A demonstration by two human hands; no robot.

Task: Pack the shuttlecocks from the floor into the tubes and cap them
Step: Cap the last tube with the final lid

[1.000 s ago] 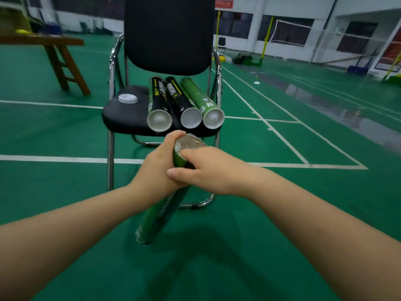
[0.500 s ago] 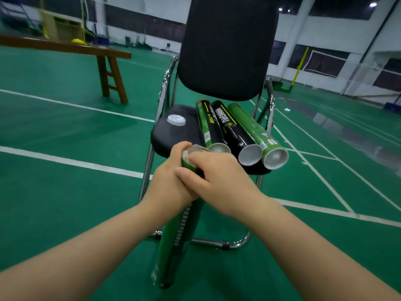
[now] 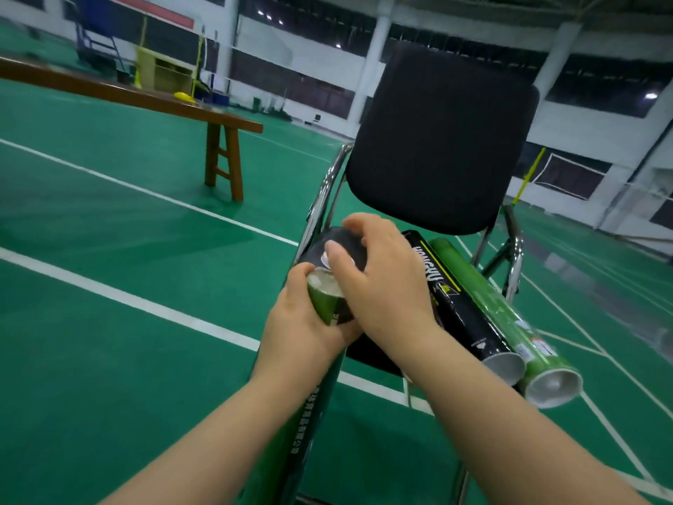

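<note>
Left hand [image 3: 298, 333] gripping green tube [image 3: 325, 304] just under its open mouth, tube hanging down toward 6 o'clock. Right hand [image 3: 382, 286] reaching over mouth toward 12 o'clock, thumb touching white cap [image 3: 323, 259] on seat of chair [image 3: 437, 140]; whether I am pinching cap yet, cannot tell. Pale filling showing inside mouth. At 4 o'clock, black tube [image 3: 459, 308] and second green tube [image 3: 510, 322] lying on seat, near ends looking closed. Judging: this tube filled, capping pending; any remaining floor shuttlecocks not showing here.
</note>
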